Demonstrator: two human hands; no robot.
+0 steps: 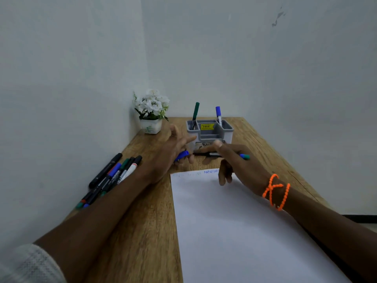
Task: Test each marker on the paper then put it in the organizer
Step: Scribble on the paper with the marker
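Observation:
A white sheet of paper (234, 221) lies on the wooden desk, with blue scribbles (211, 171) at its far edge. My right hand (236, 162) holds a marker (208, 154) above that edge; the marker's blue-green end (244, 156) sticks out to the right. My left hand (175, 148) holds a blue cap (182, 155) just left of the marker's tip. Behind both hands stands the grey organizer (228, 132), with a green marker (195, 113) and a blue marker (218, 114) upright in it.
Several loose markers (114, 176) lie in a pile at the desk's left edge by the wall. A white pot of white flowers (151, 113) stands in the far left corner. The desk (146, 231) is narrow, with walls to the left and behind.

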